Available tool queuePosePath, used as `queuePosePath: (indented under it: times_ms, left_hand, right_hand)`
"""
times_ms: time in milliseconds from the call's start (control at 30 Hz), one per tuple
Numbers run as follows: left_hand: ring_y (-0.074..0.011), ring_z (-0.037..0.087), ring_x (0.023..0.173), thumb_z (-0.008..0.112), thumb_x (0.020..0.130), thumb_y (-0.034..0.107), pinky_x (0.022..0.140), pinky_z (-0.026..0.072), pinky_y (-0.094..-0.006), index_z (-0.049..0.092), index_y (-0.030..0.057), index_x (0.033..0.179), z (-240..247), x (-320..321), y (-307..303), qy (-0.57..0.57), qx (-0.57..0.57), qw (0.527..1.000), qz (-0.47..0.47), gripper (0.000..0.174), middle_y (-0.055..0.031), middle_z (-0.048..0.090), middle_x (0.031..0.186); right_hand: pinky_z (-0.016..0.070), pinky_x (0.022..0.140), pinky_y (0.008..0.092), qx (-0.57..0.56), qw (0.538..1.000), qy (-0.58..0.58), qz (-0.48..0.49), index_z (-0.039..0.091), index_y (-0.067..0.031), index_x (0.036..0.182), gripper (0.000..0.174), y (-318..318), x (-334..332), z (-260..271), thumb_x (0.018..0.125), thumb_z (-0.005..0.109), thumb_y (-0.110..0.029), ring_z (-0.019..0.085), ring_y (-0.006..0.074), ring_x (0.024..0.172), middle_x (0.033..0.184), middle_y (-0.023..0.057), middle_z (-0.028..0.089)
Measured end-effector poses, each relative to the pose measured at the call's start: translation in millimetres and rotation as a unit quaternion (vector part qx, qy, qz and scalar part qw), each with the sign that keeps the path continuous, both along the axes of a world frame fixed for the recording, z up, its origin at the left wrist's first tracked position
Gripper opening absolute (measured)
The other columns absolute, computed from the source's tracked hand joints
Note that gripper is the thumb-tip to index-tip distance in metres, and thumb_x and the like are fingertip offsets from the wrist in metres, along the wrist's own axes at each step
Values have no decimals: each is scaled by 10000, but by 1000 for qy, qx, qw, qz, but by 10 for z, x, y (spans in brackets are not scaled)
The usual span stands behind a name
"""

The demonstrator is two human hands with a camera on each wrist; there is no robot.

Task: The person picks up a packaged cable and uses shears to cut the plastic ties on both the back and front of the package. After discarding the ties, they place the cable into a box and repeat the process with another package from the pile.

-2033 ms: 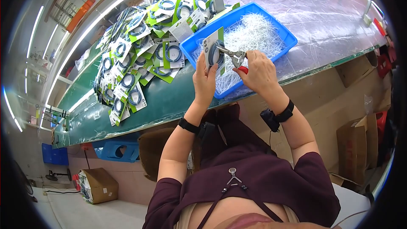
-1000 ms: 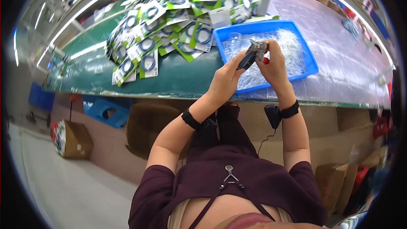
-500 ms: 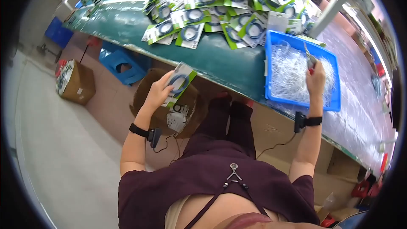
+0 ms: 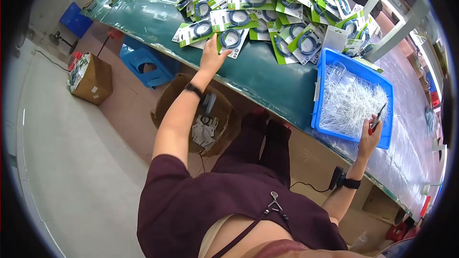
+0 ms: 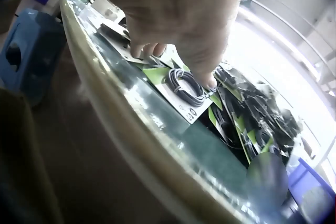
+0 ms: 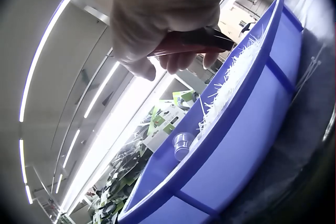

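My left hand [image 4: 213, 59] reaches over the near edge of the green table to a carded coiled cable [image 4: 231, 39] at the front of a pile. Thumb and fingers are spread, the thumb close by the blue-grey coil [image 5: 186, 87] in the left wrist view. In my right hand [image 4: 370, 136], red-handled cutters [image 4: 377, 118] are gripped, their tips pointing up and away over the near right corner of a blue tray [image 4: 317, 100]. The right wrist view shows the red handle [image 6: 184, 43] within the curled fingers.
White plastic strips [image 4: 351, 107] and a clear cup [image 4: 338, 68] lie in the tray. A pile of carded cables [image 4: 287, 5] spreads behind it. Below the table edge stands an open brown box [image 4: 165, 100] with cards inside, near a blue stool [image 4: 148, 64]. A white post [image 4: 401, 31] rises behind the tray.
The left hand carried a carded cable from the cutters to above the brown box, let it go, and moved up to the pile. The right hand moved to the tray's near right corner, keeping the cutters.
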State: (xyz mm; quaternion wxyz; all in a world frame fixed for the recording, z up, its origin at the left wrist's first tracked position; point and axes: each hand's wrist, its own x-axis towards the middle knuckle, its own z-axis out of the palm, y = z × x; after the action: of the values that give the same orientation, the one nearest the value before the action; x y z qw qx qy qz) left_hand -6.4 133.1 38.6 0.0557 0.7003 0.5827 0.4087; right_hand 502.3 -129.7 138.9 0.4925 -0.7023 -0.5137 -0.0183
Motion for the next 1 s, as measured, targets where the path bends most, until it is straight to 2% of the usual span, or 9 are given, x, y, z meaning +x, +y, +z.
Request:
queuePosePath:
  times_ms: [133,333,433,467,533,567,633,767,1000]
  left_hand:
    - [-384,417,1254,788,668,533,991,395,-420,269,66,1468,146,625,323,157,-147,953,215,1062,-279,391,1353]
    - [-385,402,1267,781,634,565,964,407,-472,229,98,1493,67,415,321,136,-173,963,155,1123,-275,354,1383]
    - [-387,419,1257,759,691,522,950,413,-504,205,104,1500,200,254,-47,116,-183,973,72,1066,-249,385,1377]
    - [-391,439,1243,730,729,517,940,425,-517,227,100,1492,313,267,-195,-12,-233,972,10,1004,-239,403,1366]
    - [-400,479,1214,671,806,506,920,448,-542,271,91,1476,552,375,-506,-266,-320,901,-118,884,-218,438,1345]
    - [-400,479,1214,671,806,506,920,448,-542,271,91,1476,665,470,-648,-262,-322,901,-122,884,-218,438,1345]
    - [-406,502,1208,542,905,505,953,455,-555,308,75,1458,886,747,-919,-627,-390,576,-350,738,-182,469,1338]
    - [-407,436,1281,437,945,546,1016,411,-583,292,73,1461,1214,1435,-1370,-680,-367,431,-467,716,-152,450,1382]
    - [-362,418,1309,400,940,601,1059,371,-555,284,44,1456,1260,2275,-1814,-604,-360,464,-539,769,-165,424,1412]
  right_hand:
    - [410,663,221,-36,999,20,13,577,-35,1145,244,-161,-60,28,917,618,-110,477,65,785,901,-8,531]
    - [405,656,201,-48,996,66,-21,575,-41,1151,256,-295,-84,131,929,617,-160,482,57,775,892,-16,530]
    - [413,644,193,-47,967,250,18,572,-59,1172,313,-279,-149,204,933,630,-252,502,59,756,883,-5,538]
    - [413,644,193,-47,965,256,18,572,-59,1172,313,-255,-169,187,933,630,-252,502,59,756,883,-5,538]
    - [420,644,196,-99,937,326,84,551,-53,1187,314,-232,-189,146,946,604,-247,507,57,753,877,-10,531]
    - [424,644,198,-122,919,358,114,540,-51,1195,314,-222,-203,126,952,591,-244,510,57,752,874,-12,528]
    - [427,655,206,-123,951,244,142,531,-50,1199,332,-168,-371,27,934,615,-232,503,72,745,862,-7,521]
    - [448,672,301,-139,972,23,186,528,-8,1134,452,-255,-983,312,787,752,-193,518,183,721,821,61,519]
    - [466,697,368,-74,989,-107,67,531,7,1062,506,-268,-1011,332,735,783,-287,564,279,764,857,134,565]
